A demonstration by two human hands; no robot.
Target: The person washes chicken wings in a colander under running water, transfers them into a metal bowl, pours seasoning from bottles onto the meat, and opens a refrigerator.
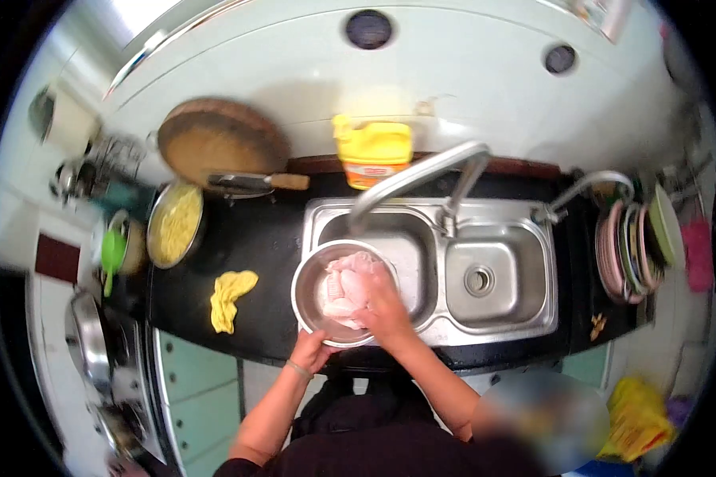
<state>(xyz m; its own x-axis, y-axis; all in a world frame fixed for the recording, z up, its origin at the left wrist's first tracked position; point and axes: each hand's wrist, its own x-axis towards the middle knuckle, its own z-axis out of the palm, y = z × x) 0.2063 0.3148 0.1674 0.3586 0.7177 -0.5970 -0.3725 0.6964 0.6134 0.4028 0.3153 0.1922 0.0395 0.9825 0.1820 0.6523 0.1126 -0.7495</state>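
A round steel bowl (301, 296) is at the left edge of the double sink (501, 327), partly over the left basin. Pale pink raw meat (344, 290) lies in it. My left hand (312, 350) grips the bowl's near rim, its fingers wrapped round the edge and partly hidden under it. My right hand (383, 306) is inside the bowl on the right side of the meat, blurred, with its fingertips against or behind the meat, so their pose is unclear. The curved faucet (422, 179) reaches over the left basin just behind the bowl.
Left of the bowl lies a yellow cloth (231, 299). Behind it are a bowl of yellow food (177, 226), a round board (215, 147) and a cleaver (250, 182). A yellow jug (375, 151) stands behind the sink. Plates (630, 250) stand in a rack at right.
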